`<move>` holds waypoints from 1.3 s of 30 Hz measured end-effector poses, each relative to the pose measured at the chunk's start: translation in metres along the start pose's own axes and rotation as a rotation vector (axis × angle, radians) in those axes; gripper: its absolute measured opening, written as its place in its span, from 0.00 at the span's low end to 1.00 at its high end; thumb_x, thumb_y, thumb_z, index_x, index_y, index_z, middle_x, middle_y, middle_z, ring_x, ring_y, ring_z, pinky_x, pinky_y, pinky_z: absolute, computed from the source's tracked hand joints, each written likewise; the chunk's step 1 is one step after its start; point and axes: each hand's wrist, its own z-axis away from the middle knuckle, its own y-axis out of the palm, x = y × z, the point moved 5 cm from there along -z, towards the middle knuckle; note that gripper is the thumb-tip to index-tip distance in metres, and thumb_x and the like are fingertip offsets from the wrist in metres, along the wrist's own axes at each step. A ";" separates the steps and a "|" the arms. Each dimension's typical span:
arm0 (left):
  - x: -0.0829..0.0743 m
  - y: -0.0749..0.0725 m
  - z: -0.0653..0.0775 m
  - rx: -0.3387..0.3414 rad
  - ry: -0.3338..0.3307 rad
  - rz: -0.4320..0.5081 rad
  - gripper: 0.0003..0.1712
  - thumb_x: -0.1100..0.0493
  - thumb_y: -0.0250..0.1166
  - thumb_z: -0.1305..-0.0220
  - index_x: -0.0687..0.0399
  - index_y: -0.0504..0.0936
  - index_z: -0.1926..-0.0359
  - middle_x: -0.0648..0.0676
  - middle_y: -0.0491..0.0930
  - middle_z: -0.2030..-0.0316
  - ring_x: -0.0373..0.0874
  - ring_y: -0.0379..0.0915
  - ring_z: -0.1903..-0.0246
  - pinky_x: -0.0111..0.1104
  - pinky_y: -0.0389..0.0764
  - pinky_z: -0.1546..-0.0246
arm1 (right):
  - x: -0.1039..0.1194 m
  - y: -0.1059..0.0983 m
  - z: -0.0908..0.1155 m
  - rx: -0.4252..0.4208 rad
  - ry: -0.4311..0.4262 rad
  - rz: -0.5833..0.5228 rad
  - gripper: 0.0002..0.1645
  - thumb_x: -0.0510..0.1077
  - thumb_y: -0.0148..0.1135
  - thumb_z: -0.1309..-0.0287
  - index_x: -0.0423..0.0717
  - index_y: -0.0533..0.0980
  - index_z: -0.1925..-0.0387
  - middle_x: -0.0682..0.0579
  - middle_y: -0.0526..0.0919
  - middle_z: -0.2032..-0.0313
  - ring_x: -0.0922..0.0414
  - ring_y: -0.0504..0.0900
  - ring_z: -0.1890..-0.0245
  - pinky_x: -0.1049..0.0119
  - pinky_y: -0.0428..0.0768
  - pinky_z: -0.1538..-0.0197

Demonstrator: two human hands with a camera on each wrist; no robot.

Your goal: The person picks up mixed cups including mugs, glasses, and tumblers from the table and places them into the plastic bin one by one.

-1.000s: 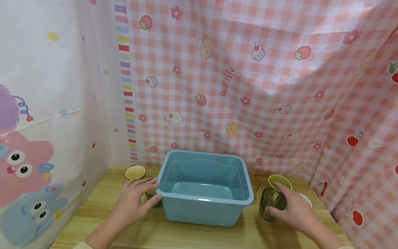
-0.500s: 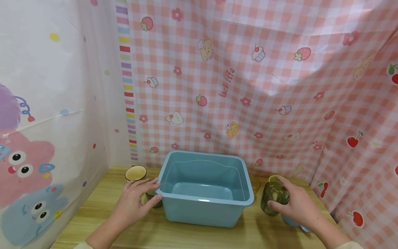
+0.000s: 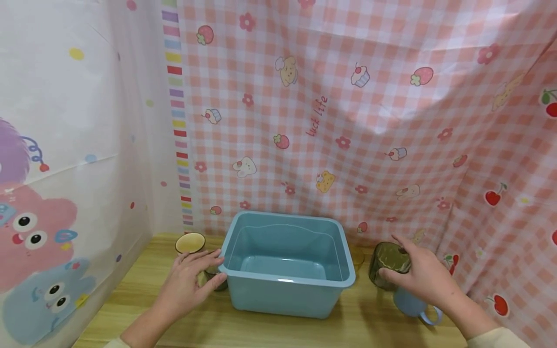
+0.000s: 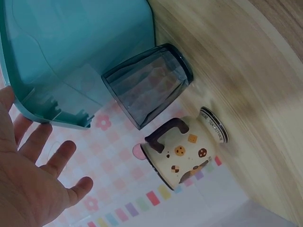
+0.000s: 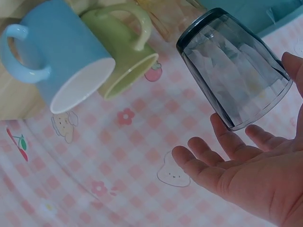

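Note:
My right hand [image 3: 428, 275] grips a dark tinted glass [image 3: 388, 266] near its rim, thumb on one side and fingers on the other. In the right wrist view that faceted glass [image 5: 236, 71] is tilted and lifted beside the mugs. My left hand [image 3: 187, 285] rests against the left rim of a blue plastic basin [image 3: 287, 278], its fingers spread and loosely extended. Beside that hand, in the left wrist view, stand a second dark glass [image 4: 149, 85] and a cream mug [image 4: 182, 151] with cookie prints and a dark handle.
On the right side of the wooden table [image 3: 339, 333], a light blue mug [image 5: 61, 52] stands by a green mug [image 5: 118, 42]. An amber clear glass [image 5: 173, 16] is near the basin's right side. A checked pink curtain [image 3: 304, 145] hangs close behind.
My right hand has raised the dark glass and shifted it slightly right and back, uncovering the blue mug and hiding the green one in the head view. The left hand stays put.

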 end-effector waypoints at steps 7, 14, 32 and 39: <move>0.000 0.000 0.000 0.007 -0.003 -0.003 0.20 0.50 0.78 0.37 0.49 0.91 0.45 0.49 0.88 0.38 0.59 0.83 0.38 0.71 0.69 0.35 | 0.002 -0.008 -0.007 -0.027 -0.027 -0.012 0.62 0.68 0.78 0.43 0.38 0.62 0.20 0.24 0.81 0.38 0.26 0.83 0.43 0.31 0.84 0.48; -0.001 0.001 0.000 0.000 0.008 -0.004 0.20 0.50 0.79 0.37 0.49 0.91 0.46 0.49 0.88 0.39 0.59 0.84 0.39 0.70 0.70 0.35 | 0.009 -0.018 -0.013 -0.018 -0.035 -0.029 0.61 0.67 0.76 0.40 0.42 0.60 0.18 0.27 0.80 0.35 0.29 0.84 0.43 0.33 0.84 0.50; 0.004 0.002 -0.001 0.010 -0.003 -0.014 0.22 0.50 0.79 0.37 0.51 0.91 0.44 0.51 0.88 0.38 0.58 0.83 0.38 0.70 0.68 0.34 | 0.029 -0.030 -0.026 -0.046 -0.026 -0.051 0.63 0.69 0.75 0.40 0.42 0.59 0.17 0.31 0.75 0.28 0.28 0.79 0.36 0.30 0.81 0.43; 0.001 0.001 0.001 -0.001 -0.002 -0.010 0.21 0.51 0.79 0.38 0.51 0.91 0.45 0.51 0.88 0.38 0.59 0.83 0.39 0.71 0.68 0.35 | 0.037 -0.030 -0.030 -0.063 -0.028 -0.080 0.63 0.69 0.75 0.40 0.44 0.57 0.16 0.29 0.80 0.35 0.29 0.82 0.39 0.31 0.81 0.43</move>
